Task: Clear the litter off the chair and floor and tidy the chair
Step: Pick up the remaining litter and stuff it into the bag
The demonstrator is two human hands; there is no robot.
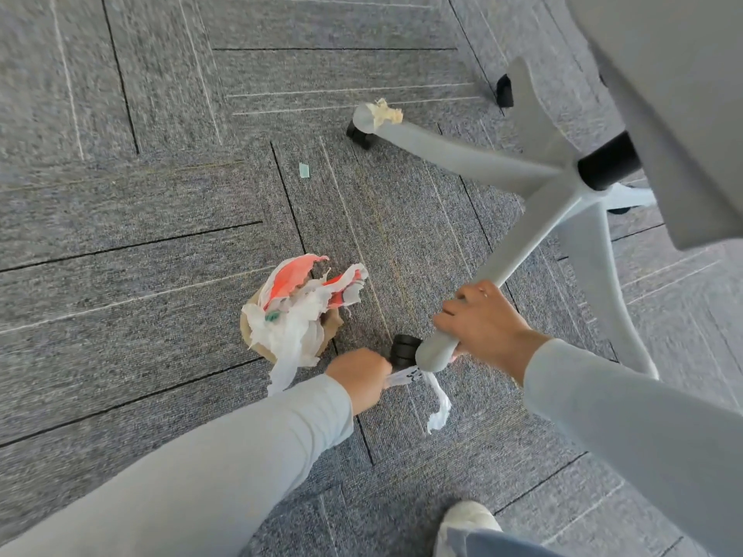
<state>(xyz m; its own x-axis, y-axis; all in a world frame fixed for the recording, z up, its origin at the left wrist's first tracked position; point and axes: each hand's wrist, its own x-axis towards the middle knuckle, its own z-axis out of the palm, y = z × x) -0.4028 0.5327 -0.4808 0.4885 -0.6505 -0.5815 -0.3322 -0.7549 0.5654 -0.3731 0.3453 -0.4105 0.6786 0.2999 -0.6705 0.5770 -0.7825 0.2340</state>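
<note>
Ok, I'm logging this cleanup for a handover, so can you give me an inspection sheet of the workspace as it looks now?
Surface: grey carpet tiles, dark seams.
Job's things: grey chair base on black casters; seat edge top right.
Clutter: pile of torn red and white wrappers on the floor; white plastic strip caught at the near caster; beige scrap on the far leg end; small pale fragment on the carpet.
Grippers: left hand shut on the white plastic strip; right hand grips the near leg.
Cables: nothing seen.
Surroundings: a shoe at bottom edge.
</note>
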